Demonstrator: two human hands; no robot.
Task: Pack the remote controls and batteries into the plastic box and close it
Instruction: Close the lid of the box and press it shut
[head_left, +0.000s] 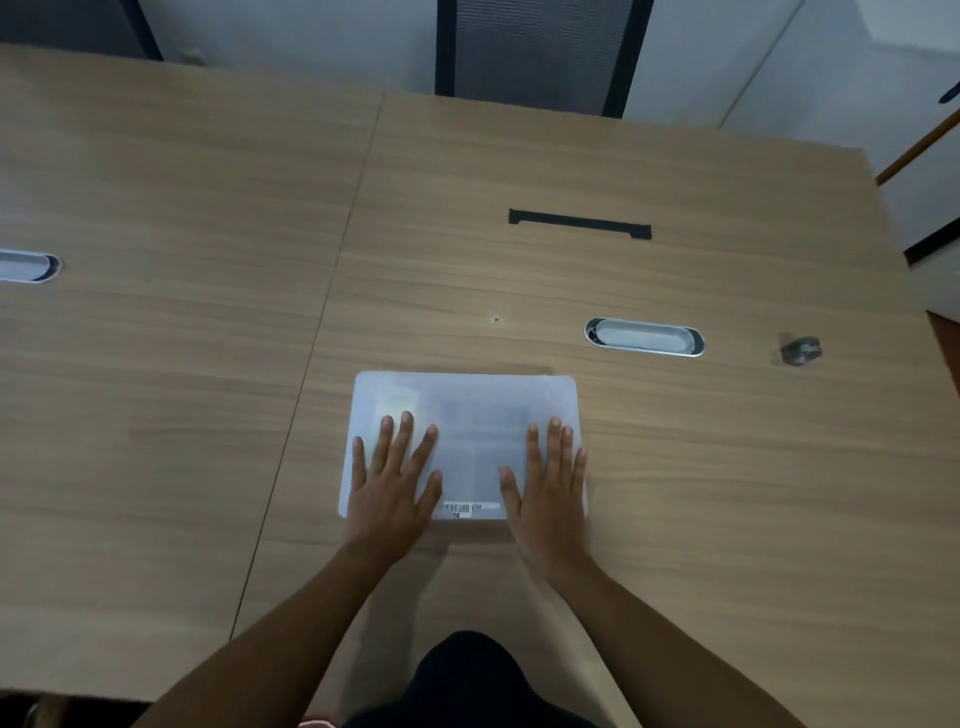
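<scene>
A translucent white plastic box (470, 400) lies on the wooden table in front of me with its lid on. Faint shapes show through the lid; I cannot tell what they are. A barcode sticker (458, 509) sits on its near edge. My left hand (392, 480) lies flat on the left half of the lid, fingers spread. My right hand (548, 480) lies flat on the right half, fingers together and stretched out. Neither hand grips anything. No remote or battery lies loose on the table.
An oval metal cable grommet (644, 338) is set in the table behind the box, another grommet (28, 266) at the far left. A black slot (579, 224) lies farther back. A small grey object (800, 349) sits at the right. A dark chair (535, 52) stands beyond the far edge.
</scene>
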